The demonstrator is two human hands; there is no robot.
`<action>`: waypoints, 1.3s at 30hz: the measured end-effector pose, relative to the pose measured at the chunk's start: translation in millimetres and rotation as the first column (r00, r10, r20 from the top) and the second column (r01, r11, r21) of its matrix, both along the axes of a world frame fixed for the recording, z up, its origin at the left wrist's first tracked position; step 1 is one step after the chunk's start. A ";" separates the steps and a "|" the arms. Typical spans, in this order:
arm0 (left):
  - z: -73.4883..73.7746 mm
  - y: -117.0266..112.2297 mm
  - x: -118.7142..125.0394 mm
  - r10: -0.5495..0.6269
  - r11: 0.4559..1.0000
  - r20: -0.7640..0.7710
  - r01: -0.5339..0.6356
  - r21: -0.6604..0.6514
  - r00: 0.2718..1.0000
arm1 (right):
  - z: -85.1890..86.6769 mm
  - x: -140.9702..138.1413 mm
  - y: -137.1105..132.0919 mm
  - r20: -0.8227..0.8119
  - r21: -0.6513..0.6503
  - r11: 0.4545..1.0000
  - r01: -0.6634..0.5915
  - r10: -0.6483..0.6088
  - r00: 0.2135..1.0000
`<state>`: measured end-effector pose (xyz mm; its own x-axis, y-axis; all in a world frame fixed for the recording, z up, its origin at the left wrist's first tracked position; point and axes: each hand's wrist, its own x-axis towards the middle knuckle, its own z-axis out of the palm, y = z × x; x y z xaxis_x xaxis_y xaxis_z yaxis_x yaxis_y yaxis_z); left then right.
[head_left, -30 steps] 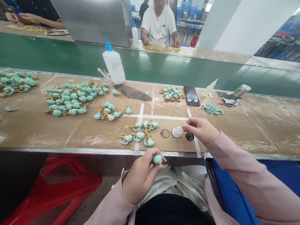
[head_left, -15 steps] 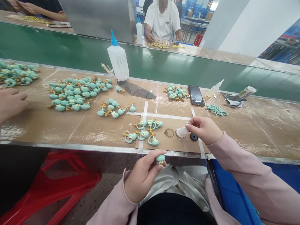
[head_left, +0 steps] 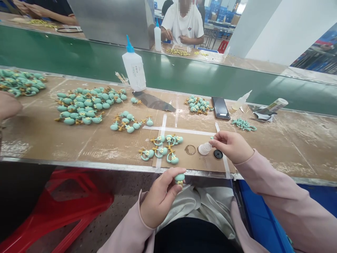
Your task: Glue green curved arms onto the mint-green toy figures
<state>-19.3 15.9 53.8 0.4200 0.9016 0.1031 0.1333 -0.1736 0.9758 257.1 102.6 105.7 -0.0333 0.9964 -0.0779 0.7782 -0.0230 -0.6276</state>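
Note:
My left hand (head_left: pixel 161 198) is closed around a teal toy figure (head_left: pixel 179 178) with yellow eyes, held in front of the table edge; its lower part is hidden by the fingers. Over the table, my right hand (head_left: pixel 233 147) pinches a small teal piece (head_left: pixel 212 138), of which only a tip shows. Just left of those fingertips lies a translucent white container (head_left: pixel 204 149), tilted. Below them is a round black lid (head_left: pixel 218 154). Several assembled teal figures (head_left: pixel 161 151) with curved arms lie on the cardboard, left of a brownish ring mark (head_left: pixel 190 149).
Piles of teal figures (head_left: pixel 89 102) spread over the left side. A glue bottle (head_left: pixel 134 72) stands at the back edge. A phone (head_left: pixel 220 107) and loose teal curved pieces (head_left: pixel 243 124) lie behind my right hand. A red stool (head_left: pixel 86 200) is below left. Other people sit nearby.
My hands have barely moved; my right fingertips sit slightly farther right. The neighbour's hand at the left edge has drawn back leftward, and the person opposite has raised both hands.

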 end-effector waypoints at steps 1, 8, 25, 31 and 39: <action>-0.8 -0.6 -0.6 0.007 1.000 -0.012 -0.007 -0.009 1.000 | 1.7 1.7 -0.2 -0.005 -0.020 1.000 -0.021 0.021 1.000; 1.6 -3.1 0.7 -0.029 0.993 0.097 0.040 -0.111 0.995 | 3.0 13.6 -0.2 -0.070 -0.172 0.961 -0.217 0.208 0.976; 3.8 -3.9 1.7 -0.026 0.986 0.143 0.049 -0.158 0.989 | 1.8 6.7 5.1 -0.028 -0.193 0.961 -0.198 0.196 0.980; 2.3 -2.7 3.9 0.028 0.983 0.245 0.018 -0.181 0.969 | 19.0 9.3 1.8 0.020 -0.156 0.967 -0.201 0.206 0.978; 12.6 3.0 16.2 0.184 0.921 0.587 0.070 -0.384 0.789 | 35.1 -45.5 -66.8 -0.666 0.030 0.999 -0.030 0.043 0.744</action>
<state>-3.1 18.9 66.5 0.3317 0.9430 -0.0264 -0.5031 0.2005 0.8407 211.6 35.8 140.8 -0.1070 0.9942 -0.0057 0.1615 0.0117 -0.9868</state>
